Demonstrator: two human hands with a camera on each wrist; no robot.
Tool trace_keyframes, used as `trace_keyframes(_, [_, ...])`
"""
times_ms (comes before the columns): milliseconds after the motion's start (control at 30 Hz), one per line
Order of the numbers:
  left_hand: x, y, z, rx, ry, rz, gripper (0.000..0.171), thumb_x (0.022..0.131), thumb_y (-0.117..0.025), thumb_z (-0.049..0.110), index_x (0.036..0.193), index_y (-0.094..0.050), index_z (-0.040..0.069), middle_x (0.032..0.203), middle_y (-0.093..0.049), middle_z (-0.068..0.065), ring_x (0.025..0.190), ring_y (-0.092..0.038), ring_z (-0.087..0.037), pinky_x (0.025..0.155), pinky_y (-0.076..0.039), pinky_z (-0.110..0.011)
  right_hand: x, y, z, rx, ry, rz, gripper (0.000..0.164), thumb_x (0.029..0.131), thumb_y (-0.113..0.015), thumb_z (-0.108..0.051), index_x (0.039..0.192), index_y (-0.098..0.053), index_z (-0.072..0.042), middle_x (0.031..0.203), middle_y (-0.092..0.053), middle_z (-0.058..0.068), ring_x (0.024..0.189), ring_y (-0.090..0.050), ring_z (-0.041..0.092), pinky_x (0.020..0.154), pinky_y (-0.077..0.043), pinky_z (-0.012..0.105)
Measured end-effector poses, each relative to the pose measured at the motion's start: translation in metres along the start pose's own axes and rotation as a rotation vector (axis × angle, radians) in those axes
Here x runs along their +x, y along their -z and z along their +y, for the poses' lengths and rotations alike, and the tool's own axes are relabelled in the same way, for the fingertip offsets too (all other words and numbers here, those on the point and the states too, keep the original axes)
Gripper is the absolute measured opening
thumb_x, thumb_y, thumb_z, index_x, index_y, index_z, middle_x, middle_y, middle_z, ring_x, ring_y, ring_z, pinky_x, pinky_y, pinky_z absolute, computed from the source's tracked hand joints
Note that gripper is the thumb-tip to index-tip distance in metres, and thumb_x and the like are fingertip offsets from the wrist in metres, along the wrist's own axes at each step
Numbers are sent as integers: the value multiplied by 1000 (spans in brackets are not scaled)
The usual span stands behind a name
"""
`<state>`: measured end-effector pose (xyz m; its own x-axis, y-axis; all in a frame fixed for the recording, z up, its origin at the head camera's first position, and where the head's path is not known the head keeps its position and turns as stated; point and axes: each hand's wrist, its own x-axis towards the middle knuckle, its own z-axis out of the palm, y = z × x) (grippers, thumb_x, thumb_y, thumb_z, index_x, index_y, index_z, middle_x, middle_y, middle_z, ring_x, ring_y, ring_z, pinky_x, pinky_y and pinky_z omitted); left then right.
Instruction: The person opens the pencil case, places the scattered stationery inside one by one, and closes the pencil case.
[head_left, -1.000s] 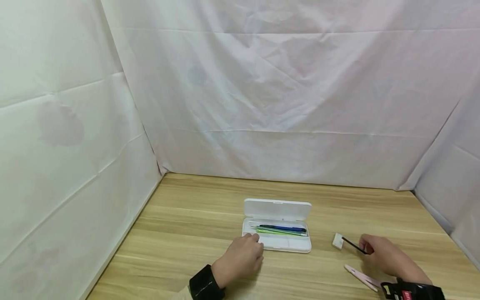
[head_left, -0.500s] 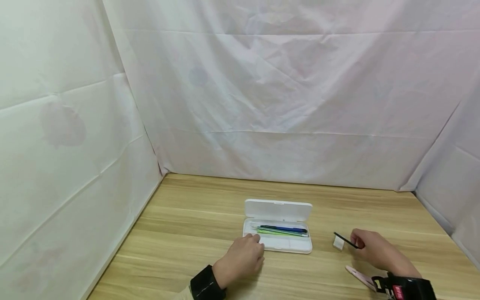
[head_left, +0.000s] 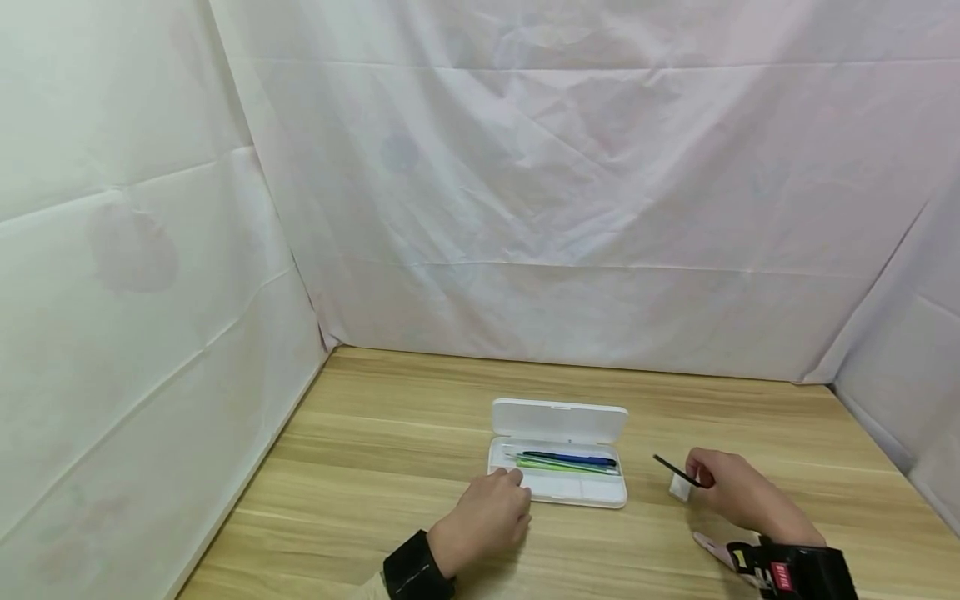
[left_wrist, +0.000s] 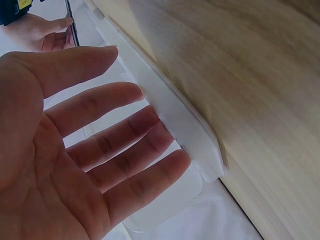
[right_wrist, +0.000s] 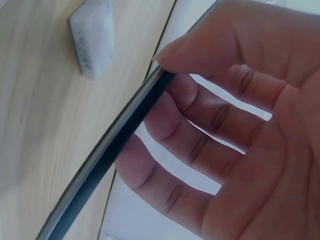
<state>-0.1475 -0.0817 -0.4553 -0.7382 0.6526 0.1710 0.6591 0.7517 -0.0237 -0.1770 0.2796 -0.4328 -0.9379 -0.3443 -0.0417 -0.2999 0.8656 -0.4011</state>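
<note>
A white pencil case (head_left: 609, 493) lies on the table with its lid (head_left: 558, 422) raised at the back. Inside, a dark blue pen (head_left: 572, 458) and green pencils (head_left: 561, 467) fill the rear compartment. My left hand (head_left: 486, 515) rests at the front left of the case, its loosely bent fingertips at the rim in the left wrist view. To the right, my right hand (head_left: 738, 493) pinches a slim black pencil (right_wrist: 112, 145) between thumb and fingers, tilted above the table. A white eraser (head_left: 679, 488) sits just below the pencil; the hand partly overlaps it in the head view.
A long pale pink item (head_left: 712, 547) lies in front of the right hand, mostly hidden by the wrist camera (head_left: 795, 568). White cloth (head_left: 525, 208) walls in the wooden table (head_left: 390, 425) at the back and sides.
My right hand has moved left and slightly away from me, bringing the black pencil past the eraser toward the case. The left hand has stayed at the case.
</note>
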Motion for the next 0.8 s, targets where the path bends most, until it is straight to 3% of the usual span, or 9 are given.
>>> trace_keyframes(367, [0, 0, 0, 7, 8, -11, 19, 84, -75, 29, 72, -69, 16, 76, -57, 5, 66, -52, -8, 53, -40, -22, 9, 4, -14, 13, 14, -1, 20, 76, -65, 3, 89, -56, -9, 73, -45, -3, 64, -40, 8, 57, -34, 26])
trace_keyframes(800, [0, 0, 0, -8, 8, -20, 19, 84, -75, 29, 72, -69, 16, 77, -57, 5, 66, -52, -8, 54, -40, -22, 29, 2, -49, 18, -40, -42, 15, 83, -67, -1, 93, -60, -7, 73, -49, 0, 66, -46, 15, 56, -36, 28])
